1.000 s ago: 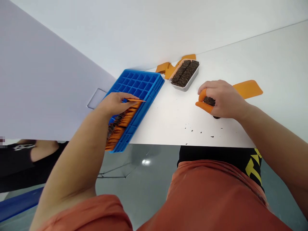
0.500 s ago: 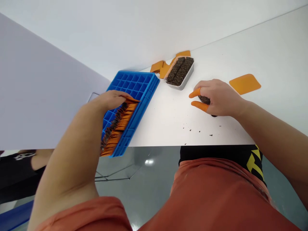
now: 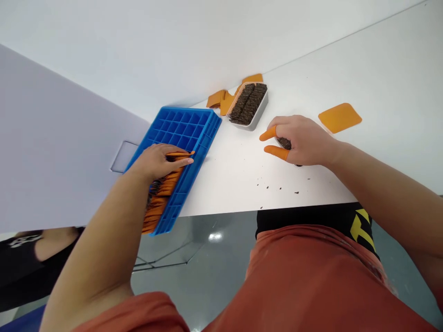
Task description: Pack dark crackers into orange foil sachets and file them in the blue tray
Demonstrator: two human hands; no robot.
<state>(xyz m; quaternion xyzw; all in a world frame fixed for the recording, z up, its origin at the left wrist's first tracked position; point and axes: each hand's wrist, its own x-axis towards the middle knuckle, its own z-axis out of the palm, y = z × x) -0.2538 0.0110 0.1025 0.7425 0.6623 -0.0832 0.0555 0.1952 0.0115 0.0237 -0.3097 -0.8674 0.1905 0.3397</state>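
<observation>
My left hand (image 3: 155, 161) is over the blue compartment tray (image 3: 209, 138), its thumb and fingers closed about the end of a thin orange sleeve (image 3: 182, 153). Below it, more orange sleeves (image 3: 157, 207) stand packed in a row, with dark pieces along their left side partly hidden by the hand. My right hand (image 3: 304, 138) is low over the white table, thumb and forefinger apart in orange finger cots. Dark brown flat pieces (image 3: 284, 143) show between that thumb and forefinger, under the palm. The other fingers are hidden.
A clear tub (image 3: 258, 119) packed with dark brown flat pieces stands beyond my hands. Behind it lie orange sheets (image 3: 216, 98); another orange sheet (image 3: 341, 117) lies at right. Dark crumbs (image 3: 296, 192) dot the table near its front edge. Part of another person (image 3: 51, 246) shows at lower left.
My left hand has shifted a little toward me, and its thumb now shows on the near side of the orange sleeve. My right hand keeps its pose. The whole view has shifted slightly.
</observation>
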